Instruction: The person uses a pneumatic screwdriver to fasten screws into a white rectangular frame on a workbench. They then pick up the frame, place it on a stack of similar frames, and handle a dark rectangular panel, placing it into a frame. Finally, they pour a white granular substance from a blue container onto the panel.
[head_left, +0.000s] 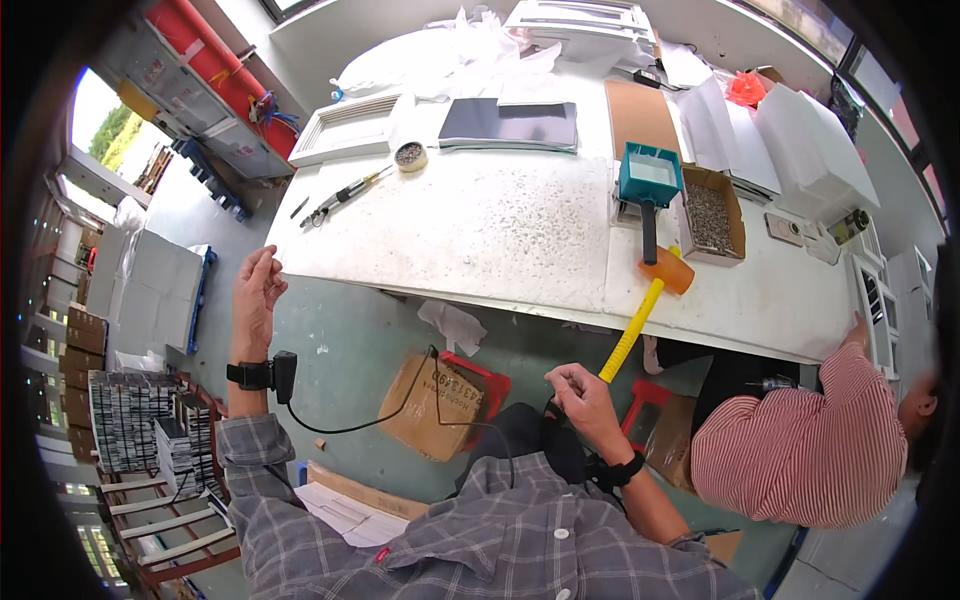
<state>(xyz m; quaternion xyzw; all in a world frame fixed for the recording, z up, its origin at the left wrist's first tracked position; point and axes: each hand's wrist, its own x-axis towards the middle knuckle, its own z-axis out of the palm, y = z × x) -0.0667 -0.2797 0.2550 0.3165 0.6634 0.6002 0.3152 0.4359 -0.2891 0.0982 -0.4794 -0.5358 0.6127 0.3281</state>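
My left hand hovers at the left edge of the white table, its fingers curled in toward the thumb; whether something small is pinched there I cannot make out. In front of my body, below the table's front edge, my right hand is closed, its palm hidden. Right beside it ends the yellow handle of a mallet, whose orange head lies on the table; the handle juts past the edge. A pen-shaped power screwdriver and a round tin of small metal pieces lie on the table nearer my left hand.
A teal scoop-like tray and a cardboard box of small metal pieces stand at right. Behind lie a white slatted frame and a dark panel. A person in a striped shirt sits at right. Cartons are underneath.
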